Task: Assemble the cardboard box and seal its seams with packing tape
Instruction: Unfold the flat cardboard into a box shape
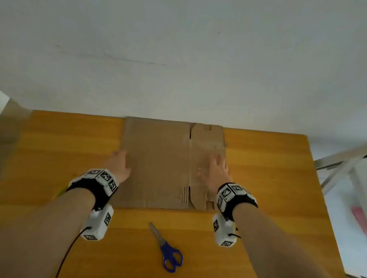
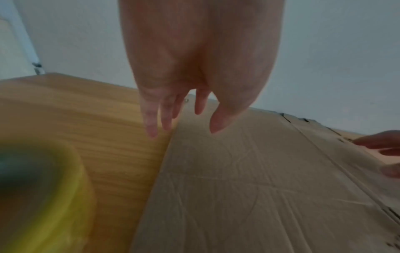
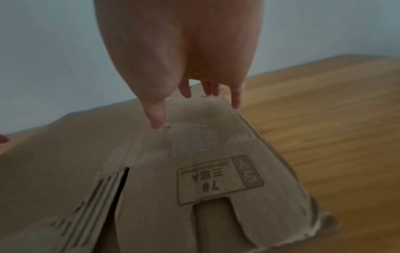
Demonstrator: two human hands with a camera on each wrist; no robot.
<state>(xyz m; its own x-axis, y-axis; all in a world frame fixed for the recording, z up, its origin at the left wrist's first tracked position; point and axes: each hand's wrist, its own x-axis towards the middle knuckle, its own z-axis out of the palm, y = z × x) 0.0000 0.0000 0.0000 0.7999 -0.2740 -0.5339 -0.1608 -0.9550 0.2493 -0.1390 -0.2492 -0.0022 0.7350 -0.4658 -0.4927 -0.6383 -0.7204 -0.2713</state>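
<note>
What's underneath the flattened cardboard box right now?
The flattened cardboard box lies on the wooden table; bare tabletop shows all around it. Whatever lies directly beneath is covered. The right hand hovers above it.

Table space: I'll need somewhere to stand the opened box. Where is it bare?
Bare wood right of the flat cardboard box and left of it beyond the yellow tape roll. Near edge crowded: scissors.

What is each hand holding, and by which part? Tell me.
Nothing is gripped. The left hand hovers open at the flattened cardboard box's left edge; the right hand is open over its right panel, fingers straight.
</note>
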